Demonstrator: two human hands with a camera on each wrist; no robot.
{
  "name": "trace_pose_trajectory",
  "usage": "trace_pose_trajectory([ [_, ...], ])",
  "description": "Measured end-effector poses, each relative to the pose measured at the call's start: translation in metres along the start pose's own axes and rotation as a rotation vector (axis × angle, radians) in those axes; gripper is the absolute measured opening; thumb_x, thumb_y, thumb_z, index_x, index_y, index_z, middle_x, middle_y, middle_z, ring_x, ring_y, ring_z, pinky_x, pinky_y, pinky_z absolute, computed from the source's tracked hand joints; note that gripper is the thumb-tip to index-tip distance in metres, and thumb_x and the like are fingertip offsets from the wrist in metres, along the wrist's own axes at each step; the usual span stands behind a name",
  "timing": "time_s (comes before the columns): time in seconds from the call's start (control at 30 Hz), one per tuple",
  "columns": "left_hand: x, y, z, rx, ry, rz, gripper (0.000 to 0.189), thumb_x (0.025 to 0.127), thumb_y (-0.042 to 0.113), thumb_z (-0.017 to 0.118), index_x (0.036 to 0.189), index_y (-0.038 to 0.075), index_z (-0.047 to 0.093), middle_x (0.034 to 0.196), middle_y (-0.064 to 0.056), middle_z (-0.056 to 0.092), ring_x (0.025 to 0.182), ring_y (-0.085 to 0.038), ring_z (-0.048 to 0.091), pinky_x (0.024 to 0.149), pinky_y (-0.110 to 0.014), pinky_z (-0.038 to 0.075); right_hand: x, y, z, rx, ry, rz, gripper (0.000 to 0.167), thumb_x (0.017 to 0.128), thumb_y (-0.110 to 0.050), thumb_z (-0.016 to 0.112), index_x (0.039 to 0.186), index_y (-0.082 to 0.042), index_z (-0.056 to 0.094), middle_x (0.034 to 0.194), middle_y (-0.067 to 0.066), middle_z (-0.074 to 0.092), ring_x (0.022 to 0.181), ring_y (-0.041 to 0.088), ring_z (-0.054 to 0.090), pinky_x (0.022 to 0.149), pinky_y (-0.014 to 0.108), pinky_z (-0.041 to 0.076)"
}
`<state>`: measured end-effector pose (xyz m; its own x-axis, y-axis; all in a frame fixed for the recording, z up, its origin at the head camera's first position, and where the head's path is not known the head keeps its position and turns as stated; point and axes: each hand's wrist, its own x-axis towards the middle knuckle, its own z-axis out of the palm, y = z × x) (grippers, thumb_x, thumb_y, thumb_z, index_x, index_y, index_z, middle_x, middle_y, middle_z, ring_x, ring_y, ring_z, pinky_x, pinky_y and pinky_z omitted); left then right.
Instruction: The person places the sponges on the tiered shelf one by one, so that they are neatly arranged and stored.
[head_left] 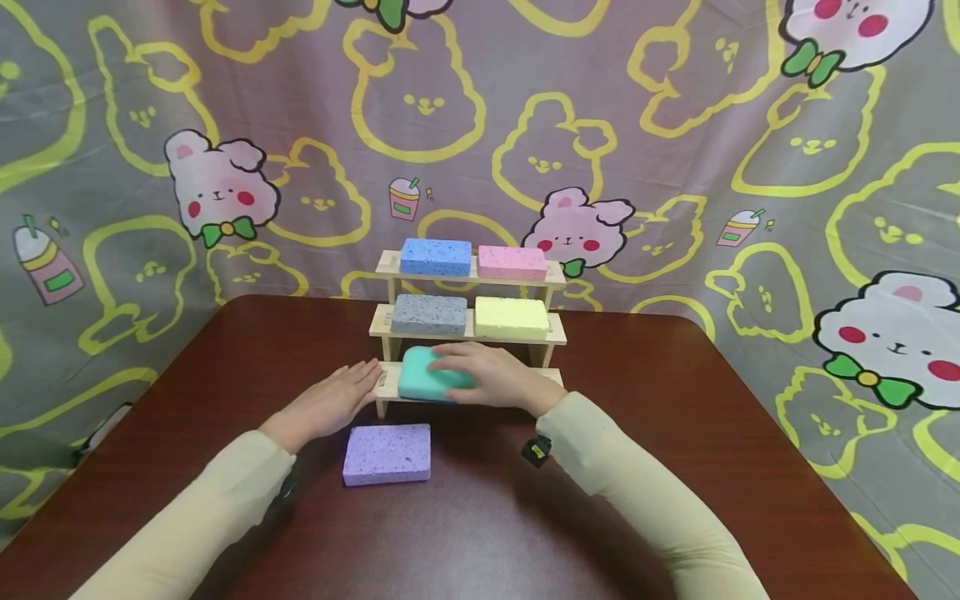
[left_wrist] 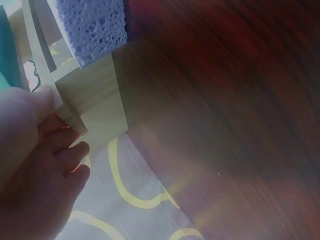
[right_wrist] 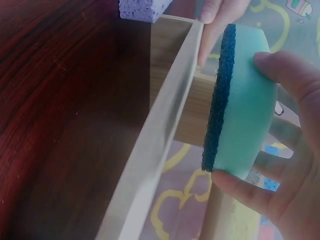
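My right hand (head_left: pixel 491 377) holds a turquoise sponge (head_left: pixel 420 372) with a dark scouring pad (right_wrist: pixel 220 100) on its underside. Thumb and fingers grip its opposite ends over the lowest step of a wooden stepped rack (head_left: pixel 386 379). A narrow gap shows between pad and step in the right wrist view. At the rack's left end, my left hand (head_left: pixel 326 404) grips the step's corner, its thumb (left_wrist: pixel 45 100) against the edge. A purple sponge (head_left: pixel 387 454) lies flat on the table before the rack, close to the left hand.
On the middle step sit a grey sponge (head_left: pixel 429 314) and a yellow sponge (head_left: pixel 512 318). The top step bears a blue sponge (head_left: pixel 436 257) and a pink sponge (head_left: pixel 512 262). The dark brown table (head_left: pixel 637 483) ends near a patterned cloth backdrop (head_left: pixel 480 75).
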<state>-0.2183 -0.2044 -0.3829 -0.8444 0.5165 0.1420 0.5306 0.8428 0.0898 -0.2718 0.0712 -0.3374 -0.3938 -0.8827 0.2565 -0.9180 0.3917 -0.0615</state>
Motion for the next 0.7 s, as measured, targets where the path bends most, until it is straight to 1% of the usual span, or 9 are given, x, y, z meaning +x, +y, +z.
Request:
trace_pose_trajectory([
  [0.2,0.0,0.0,0.0,0.0,-0.001,-0.003,0.045,0.096,0.014,0.045,0.133,-0.01,0.039,0.137,-0.027,0.037,0.126,-0.04,0.034,0.104,-0.05,0.026,0.008,0.002,0.008,0.008,-0.01,0.009,0.04,0.087,-0.033,0.062,0.124,-0.017,0.058,0.139,0.004,0.043,0.125,0.019,0.041,0.089,0.035,0.046],
  [0.43,0.0,0.0,0.0,-0.001,-0.002,-0.006,0.045,0.096,0.014,0.046,0.133,-0.011,0.039,0.137,-0.028,0.037,0.126,-0.04,0.034,0.104,-0.05,0.026,0.016,0.003,0.015,0.024,-0.062,0.067,0.041,0.088,-0.034,0.06,0.126,-0.019,0.057,0.14,0.003,0.042,0.126,0.018,0.039,0.091,0.035,0.045],
  [0.7,0.0,-0.001,0.001,-0.002,0.007,0.0,0.045,0.096,0.015,0.045,0.133,-0.011,0.04,0.136,-0.028,0.037,0.126,-0.041,0.035,0.104,-0.051,0.026,0.021,0.005,0.022,0.036,-0.084,0.101,0.042,0.088,-0.034,0.06,0.127,-0.02,0.056,0.14,0.001,0.041,0.127,0.017,0.037,0.094,0.035,0.042],
])
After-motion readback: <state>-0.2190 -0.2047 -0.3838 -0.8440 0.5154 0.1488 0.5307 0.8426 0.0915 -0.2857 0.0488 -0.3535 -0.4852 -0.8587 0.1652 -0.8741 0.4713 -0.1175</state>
